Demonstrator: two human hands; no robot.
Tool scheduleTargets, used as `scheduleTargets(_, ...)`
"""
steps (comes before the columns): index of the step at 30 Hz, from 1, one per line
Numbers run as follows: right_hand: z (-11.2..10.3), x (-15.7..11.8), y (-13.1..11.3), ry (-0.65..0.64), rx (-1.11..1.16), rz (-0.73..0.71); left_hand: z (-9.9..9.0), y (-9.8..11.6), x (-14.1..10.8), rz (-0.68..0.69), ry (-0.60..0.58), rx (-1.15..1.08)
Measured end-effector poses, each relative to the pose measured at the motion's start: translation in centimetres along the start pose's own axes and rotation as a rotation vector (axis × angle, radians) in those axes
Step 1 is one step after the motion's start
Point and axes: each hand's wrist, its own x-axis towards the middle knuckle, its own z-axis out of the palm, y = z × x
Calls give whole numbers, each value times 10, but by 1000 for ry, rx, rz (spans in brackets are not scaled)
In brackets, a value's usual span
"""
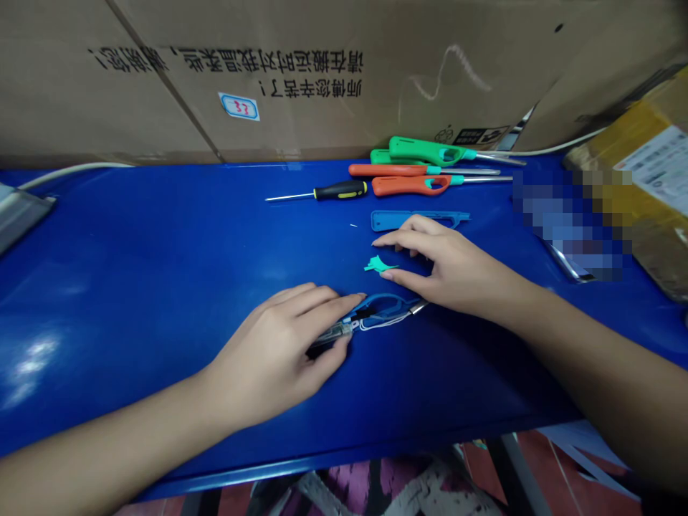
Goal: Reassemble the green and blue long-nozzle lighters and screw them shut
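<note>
My left hand (290, 333) is closed around a blue lighter body (384, 307), whose inner parts and a thin white wire show beside my fingertips. A metal piece (418, 307) lies at the body's right end. My right hand (438, 261) is open, thumb and fingers apart, its thumb tip beside a small turquoise trigger piece (380, 265) on the table. Just behind my right fingers lies a blue half shell (395, 220).
On the blue table (161, 251) are a black and yellow screwdriver (341, 190), orange lighters (411, 186) and green lighters (424, 150). A cardboard box (301, 129) stands along the back. At the right are a blurred-out device (572, 261) and a taped parcel (639, 215).
</note>
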Motion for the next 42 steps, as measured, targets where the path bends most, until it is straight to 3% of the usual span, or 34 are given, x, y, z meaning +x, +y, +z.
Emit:
scheduleTargets(7, -2, 1, -4, -3, 73, -34, -3, -2, 4, -31, -33, -11)
scheduleTargets(13, -9, -2, -15, 74, 205, -15, -5, -7, 7, -29, -7, -27)
scheduleTargets(19, -16, -6, -24, -75, 165, -144, -5, -15, 12, -47, 33, -55)
scheduleTargets(27, -10, -5, -21, -143, 190, -71, -4, -16, 11, -36, 27, -65)
scheduleTargets(42, 2, -4, -25, -106, 301, 50, -4, -17, 8, -20, 1, -23)
